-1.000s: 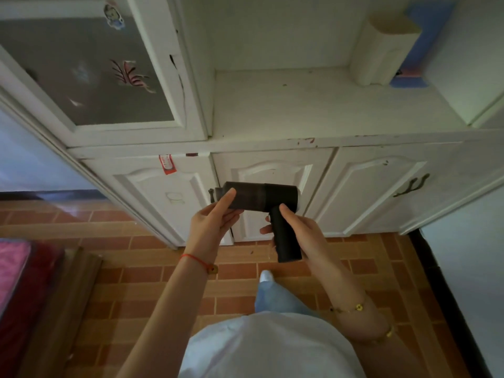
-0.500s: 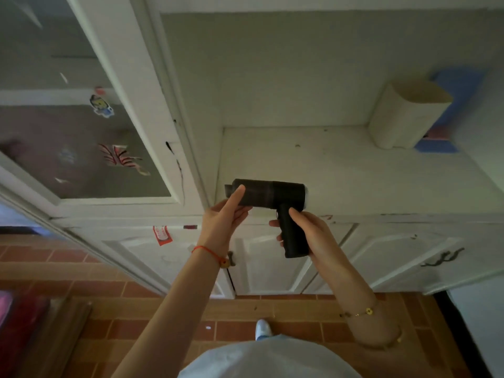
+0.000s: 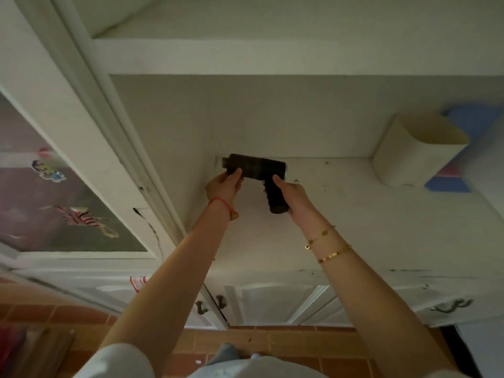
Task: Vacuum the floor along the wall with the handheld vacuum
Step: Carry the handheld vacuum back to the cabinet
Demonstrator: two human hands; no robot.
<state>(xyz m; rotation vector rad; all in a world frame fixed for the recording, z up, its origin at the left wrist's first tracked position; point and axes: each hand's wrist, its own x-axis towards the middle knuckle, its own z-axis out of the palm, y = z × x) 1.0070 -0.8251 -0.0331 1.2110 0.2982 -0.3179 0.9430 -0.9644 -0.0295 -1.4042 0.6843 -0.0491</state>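
Observation:
The dark handheld vacuum (image 3: 257,167) is held up over the white cabinet shelf (image 3: 354,214), its barrel lying sideways near the shelf's back left corner. My left hand (image 3: 225,185) grips the nozzle end of the barrel. My right hand (image 3: 293,195) is wrapped around the pistol-style handle below the barrel. Both arms stretch forward from the bottom of the view. The brown tiled floor (image 3: 272,342) shows far below, at the foot of the cabinet.
A cream container (image 3: 414,151) and blue items (image 3: 463,148) stand at the shelf's back right. A glass cabinet door with stickers (image 3: 54,200) is at the left. Lower cabinet doors with dark handles (image 3: 272,304) sit beneath the shelf.
Both hands have lifted the vacuum up and forward, from in front of the lower doors to over the shelf. The view has tilted upward.

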